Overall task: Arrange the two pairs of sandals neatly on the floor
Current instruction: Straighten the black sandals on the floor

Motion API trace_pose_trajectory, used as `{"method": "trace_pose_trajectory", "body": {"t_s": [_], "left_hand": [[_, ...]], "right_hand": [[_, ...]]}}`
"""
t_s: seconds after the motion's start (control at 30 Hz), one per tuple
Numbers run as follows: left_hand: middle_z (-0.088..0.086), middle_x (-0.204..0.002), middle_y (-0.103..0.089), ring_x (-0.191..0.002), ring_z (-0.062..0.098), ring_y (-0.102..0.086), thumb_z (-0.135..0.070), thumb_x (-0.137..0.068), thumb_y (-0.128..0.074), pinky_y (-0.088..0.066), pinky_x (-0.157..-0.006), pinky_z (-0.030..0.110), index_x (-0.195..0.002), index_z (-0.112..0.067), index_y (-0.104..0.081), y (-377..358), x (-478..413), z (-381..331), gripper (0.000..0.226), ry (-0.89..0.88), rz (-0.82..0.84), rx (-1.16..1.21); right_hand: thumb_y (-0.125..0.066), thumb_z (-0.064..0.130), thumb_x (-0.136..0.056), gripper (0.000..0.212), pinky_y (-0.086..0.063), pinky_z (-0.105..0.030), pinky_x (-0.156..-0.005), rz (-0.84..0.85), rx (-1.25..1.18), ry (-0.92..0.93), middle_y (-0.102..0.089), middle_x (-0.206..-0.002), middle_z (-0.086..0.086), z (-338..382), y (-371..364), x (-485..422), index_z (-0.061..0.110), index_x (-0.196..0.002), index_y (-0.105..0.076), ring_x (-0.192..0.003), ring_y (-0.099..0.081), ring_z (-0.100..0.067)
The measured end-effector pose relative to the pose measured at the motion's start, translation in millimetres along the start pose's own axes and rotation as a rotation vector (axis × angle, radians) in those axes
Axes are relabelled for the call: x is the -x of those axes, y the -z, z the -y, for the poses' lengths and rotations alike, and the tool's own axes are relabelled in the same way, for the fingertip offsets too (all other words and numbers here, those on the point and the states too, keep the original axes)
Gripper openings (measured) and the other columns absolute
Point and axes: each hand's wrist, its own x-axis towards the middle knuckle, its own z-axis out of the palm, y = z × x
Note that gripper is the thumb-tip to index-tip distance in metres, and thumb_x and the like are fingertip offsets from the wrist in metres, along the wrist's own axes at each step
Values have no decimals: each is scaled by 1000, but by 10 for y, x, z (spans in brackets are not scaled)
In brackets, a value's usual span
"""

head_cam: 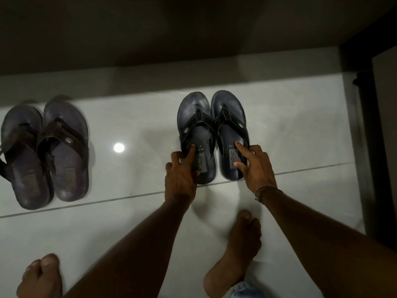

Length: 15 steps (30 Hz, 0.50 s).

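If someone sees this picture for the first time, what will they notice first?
First, the two hands, left hand and right hand, each pressing on the heel of one dark blue sandal of the pair at centre right. Then the brown pair at far left, slightly overlapping, and a light reflection on the tile floor.

Floor (290, 130): glossy pale tile, one grout line (129, 198) running across left to right, bright light reflection (118, 147) between the pairs. Brown sandal pair (46, 153) lies at left, soles touching, left one overlapped at the heel and slightly skewed. Dark blue-black sandal pair (212, 136) lies right of centre, side by side, touching, toes pointing away, heels at the grout line. Two bare feet (236, 254) stand on the near tile.
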Motion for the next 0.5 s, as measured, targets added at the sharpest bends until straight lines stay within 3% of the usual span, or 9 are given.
{"method": "trace_pose_trajectory", "body": {"t_s": [0.5], "left_hand": [[9,-153,-32,-128,36,-45,-25,-100,-62,-52,-103,48,-162,-39,-20,43,-58,-16,76,-18,11,6]], "right_hand": [[-66,27,-97,63,-43,-33,-99,7,-24,-23,-47,-133,-6,20,5,-75,35,-154,-40,-117,-45,-25]]}}
